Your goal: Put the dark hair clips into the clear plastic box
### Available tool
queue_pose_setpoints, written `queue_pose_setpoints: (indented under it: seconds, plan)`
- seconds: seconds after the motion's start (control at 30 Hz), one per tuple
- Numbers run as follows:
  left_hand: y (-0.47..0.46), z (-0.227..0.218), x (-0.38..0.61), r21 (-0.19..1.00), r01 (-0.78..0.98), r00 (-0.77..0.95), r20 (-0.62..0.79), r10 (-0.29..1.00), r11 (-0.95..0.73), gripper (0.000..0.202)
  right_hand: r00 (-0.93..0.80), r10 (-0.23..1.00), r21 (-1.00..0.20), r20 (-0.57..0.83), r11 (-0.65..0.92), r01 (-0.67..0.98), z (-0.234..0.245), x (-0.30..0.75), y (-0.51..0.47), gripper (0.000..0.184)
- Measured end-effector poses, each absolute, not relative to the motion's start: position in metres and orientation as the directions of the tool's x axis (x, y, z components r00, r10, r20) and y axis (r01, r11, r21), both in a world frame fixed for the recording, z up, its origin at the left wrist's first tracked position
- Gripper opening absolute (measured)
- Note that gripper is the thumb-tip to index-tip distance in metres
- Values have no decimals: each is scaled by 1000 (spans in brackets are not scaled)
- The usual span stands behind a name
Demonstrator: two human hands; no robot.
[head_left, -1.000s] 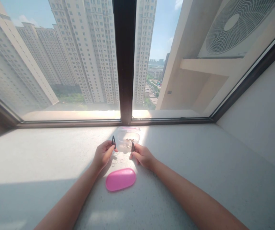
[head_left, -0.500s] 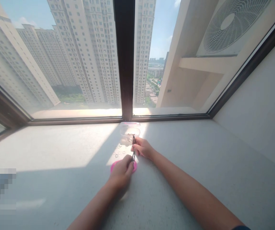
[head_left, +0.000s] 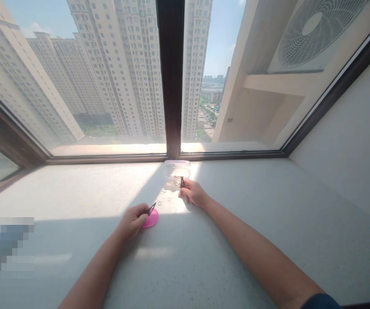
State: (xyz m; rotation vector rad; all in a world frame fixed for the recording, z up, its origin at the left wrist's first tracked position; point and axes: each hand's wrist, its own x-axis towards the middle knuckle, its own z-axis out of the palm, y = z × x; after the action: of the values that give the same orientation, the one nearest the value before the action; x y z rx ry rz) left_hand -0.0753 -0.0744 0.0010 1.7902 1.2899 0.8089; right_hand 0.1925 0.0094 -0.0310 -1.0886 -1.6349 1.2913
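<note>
My left hand (head_left: 132,221) rests on the pale sill with its fingers closed on a black hair clip (head_left: 150,209) and on the edge of a pink oval lid (head_left: 151,219). My right hand (head_left: 192,192) pinches a second black hair clip (head_left: 182,182) at the rim of a small clear plastic box (head_left: 176,173). The box stands against the window frame and holds a few small items. Several tiny clear rings (head_left: 165,201) lie on the sunlit sill between my hands.
A dark window frame (head_left: 171,77) rises right behind the box. A white wall (head_left: 349,141) borders the sill on the right. A blurred-out patch (head_left: 1,249) sits at the left edge. The sill (head_left: 236,240) extends wide in front.
My left hand has drawn back and to the left, taking its clip and the pink lid with it. My right hand has stayed by the box with its clip.
</note>
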Motion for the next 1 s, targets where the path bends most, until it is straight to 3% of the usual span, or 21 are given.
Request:
queue_pose_setpoints:
  seconds: [0.13,0.33,0.43,0.63,0.73,0.83,0.93,1.0]
  plan:
    - [-48,-1,-84,848,515,-20,155,988,-123,15,-331,941,-981,63,119,152,-31,193,10,14]
    - [-13,-1,-67,884,461,-222,199,955,-77,14,-264,961,-989,85,112,91,-28,189,2,14]
    - [-5,0,-62,889,449,-241,222,945,-94,15,-95,993,-997,72,68,-42,-24,198,-14,20]
    - [10,14,-58,898,403,-232,290,928,-179,15,324,945,-998,56,48,34,-32,231,-83,26]
    - [24,25,-42,929,226,-291,353,889,-295,14,421,907,-1000,-7,3,-21,-37,225,-111,31]
    - [39,32,-16,925,-37,-427,326,843,-377,12,451,891,-996,-49,-12,-84,-40,198,-114,37]
    - [49,34,6,910,-77,-488,323,811,-408,11,472,878,-988,-83,-12,-152,-42,162,-95,38]
    - [50,36,15,899,-75,-508,337,793,-431,10,375,923,-987,-79,-20,-160,-44,138,-78,39]
